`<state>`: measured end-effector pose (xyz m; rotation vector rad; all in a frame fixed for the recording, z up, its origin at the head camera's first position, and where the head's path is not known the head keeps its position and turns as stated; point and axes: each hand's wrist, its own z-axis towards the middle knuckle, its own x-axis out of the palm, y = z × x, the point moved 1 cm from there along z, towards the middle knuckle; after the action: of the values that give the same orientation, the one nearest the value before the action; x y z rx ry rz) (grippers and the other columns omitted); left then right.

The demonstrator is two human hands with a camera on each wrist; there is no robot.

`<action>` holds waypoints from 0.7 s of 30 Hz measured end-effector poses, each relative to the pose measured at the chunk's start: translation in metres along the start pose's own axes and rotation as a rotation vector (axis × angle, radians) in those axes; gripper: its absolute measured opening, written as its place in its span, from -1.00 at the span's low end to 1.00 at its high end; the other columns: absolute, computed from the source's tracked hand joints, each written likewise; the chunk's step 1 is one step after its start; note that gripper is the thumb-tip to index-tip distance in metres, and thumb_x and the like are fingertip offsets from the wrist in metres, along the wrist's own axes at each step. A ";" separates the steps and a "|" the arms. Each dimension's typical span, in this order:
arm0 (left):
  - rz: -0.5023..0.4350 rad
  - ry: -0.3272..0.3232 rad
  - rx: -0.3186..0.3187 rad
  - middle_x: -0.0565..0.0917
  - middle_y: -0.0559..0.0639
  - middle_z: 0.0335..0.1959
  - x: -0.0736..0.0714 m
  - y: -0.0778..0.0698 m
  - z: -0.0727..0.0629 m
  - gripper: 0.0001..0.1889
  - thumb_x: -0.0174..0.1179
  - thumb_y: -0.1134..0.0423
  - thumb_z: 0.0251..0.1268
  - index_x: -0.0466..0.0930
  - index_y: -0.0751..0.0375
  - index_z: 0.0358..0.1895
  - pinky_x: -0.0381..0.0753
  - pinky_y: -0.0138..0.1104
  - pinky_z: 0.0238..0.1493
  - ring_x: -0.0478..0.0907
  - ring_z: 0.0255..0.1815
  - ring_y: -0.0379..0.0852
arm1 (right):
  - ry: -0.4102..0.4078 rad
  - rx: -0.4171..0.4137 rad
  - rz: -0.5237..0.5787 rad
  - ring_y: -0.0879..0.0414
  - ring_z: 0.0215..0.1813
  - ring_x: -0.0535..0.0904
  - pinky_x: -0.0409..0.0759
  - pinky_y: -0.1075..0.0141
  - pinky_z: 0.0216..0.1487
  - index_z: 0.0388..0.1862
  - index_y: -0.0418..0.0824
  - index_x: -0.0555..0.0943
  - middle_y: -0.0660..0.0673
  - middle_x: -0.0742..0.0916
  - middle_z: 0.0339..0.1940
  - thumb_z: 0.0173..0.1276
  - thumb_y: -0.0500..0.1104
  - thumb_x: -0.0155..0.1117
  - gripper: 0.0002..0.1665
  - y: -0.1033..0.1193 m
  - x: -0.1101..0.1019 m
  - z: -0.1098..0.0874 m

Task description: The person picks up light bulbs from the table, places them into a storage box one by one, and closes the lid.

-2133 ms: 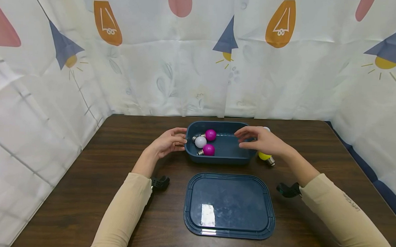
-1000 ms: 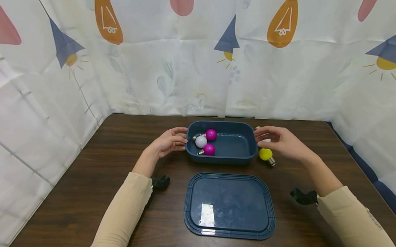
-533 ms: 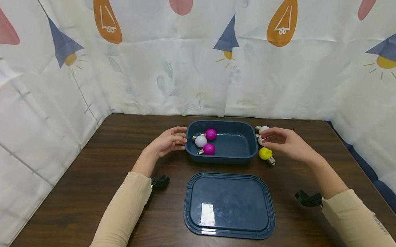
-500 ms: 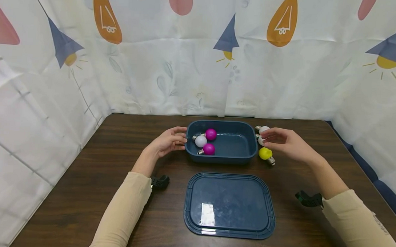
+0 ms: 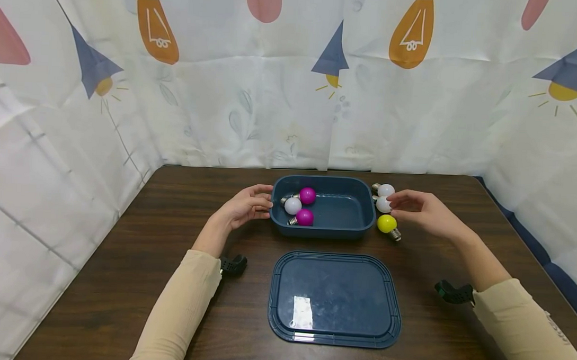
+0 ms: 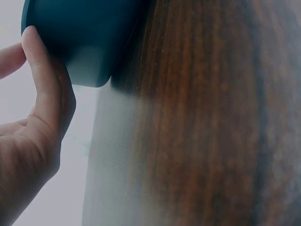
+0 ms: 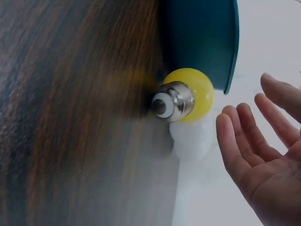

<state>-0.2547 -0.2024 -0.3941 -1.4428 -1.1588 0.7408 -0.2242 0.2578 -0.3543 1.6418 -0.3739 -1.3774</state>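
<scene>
A dark blue plastic box (image 5: 322, 233) holds two magenta light bulbs (image 5: 307, 195) and a white light bulb (image 5: 293, 206) in its left half. My left hand (image 5: 242, 207) touches the box's left end with loosely bent fingers; in the left wrist view a fingertip meets the rim. Outside the right end lie two white bulbs (image 5: 385, 191) and a yellow bulb (image 5: 386, 223), its metal screw base pointing toward the front right. Just right of these bulbs hovers my right hand (image 5: 425, 212), fingers relaxed and holding nothing, as the right wrist view confirms.
A dark blue lid (image 5: 335, 298) lies flat in front of the box on the brown wooden table (image 5: 137, 280). A white curtain with printed lamps (image 5: 281, 111) hangs behind the table's back edge.
My right hand has moved right, from over the box to beyond the bulbs outside it, uncovering the two white ones and the yellow one. My left hand stays at the box's left end.
</scene>
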 end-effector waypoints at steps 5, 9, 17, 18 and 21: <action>-0.003 -0.001 -0.003 0.50 0.26 0.04 0.000 0.001 0.001 -0.36 0.12 0.54 0.43 0.15 0.33 0.52 0.76 -0.32 -0.20 0.68 -0.30 -0.12 | 0.006 0.024 -0.006 0.03 0.09 0.59 0.66 0.32 -0.03 0.32 -0.28 0.56 -0.28 0.66 0.17 0.51 -0.11 0.35 -0.51 -0.006 0.000 0.000; -0.001 -0.002 -0.002 0.49 0.28 0.07 0.000 0.001 0.001 -0.35 0.12 0.54 0.43 0.15 0.33 0.52 0.76 -0.32 -0.20 0.68 -0.29 -0.11 | 0.019 0.038 -0.015 -0.01 0.09 0.57 0.64 0.34 -0.02 0.31 -0.29 0.56 -0.27 0.67 0.17 0.51 -0.10 0.34 -0.51 -0.010 0.000 0.001; 0.011 -0.003 0.001 0.48 0.31 0.11 0.000 0.001 0.001 -0.35 0.12 0.53 0.43 0.14 0.33 0.53 0.76 -0.31 -0.18 0.67 -0.27 -0.10 | 0.065 0.071 -0.010 -0.05 0.09 0.57 0.63 0.32 -0.01 0.31 -0.33 0.56 -0.26 0.68 0.14 0.50 -0.13 0.35 -0.50 -0.016 0.001 0.001; 0.011 -0.004 0.001 0.48 0.31 0.11 0.000 0.001 0.001 -0.35 0.12 0.53 0.43 0.14 0.33 0.53 0.76 -0.31 -0.18 0.67 -0.28 -0.11 | 0.073 0.076 -0.010 -0.07 0.11 0.56 0.63 0.32 0.00 0.31 -0.32 0.56 -0.26 0.67 0.15 0.50 -0.13 0.35 -0.50 -0.016 0.001 0.001; 0.010 -0.004 -0.001 0.48 0.30 0.10 0.000 0.000 0.000 -0.36 0.11 0.53 0.44 0.14 0.33 0.53 0.76 -0.31 -0.17 0.67 -0.28 -0.11 | 0.099 0.095 -0.012 -0.11 0.15 0.55 0.63 0.29 0.04 0.32 -0.31 0.55 -0.26 0.66 0.16 0.50 -0.12 0.36 -0.49 -0.019 0.002 0.002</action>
<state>-0.2549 -0.2020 -0.3947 -1.4496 -1.1559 0.7511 -0.2313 0.2651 -0.3703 1.7852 -0.3771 -1.2981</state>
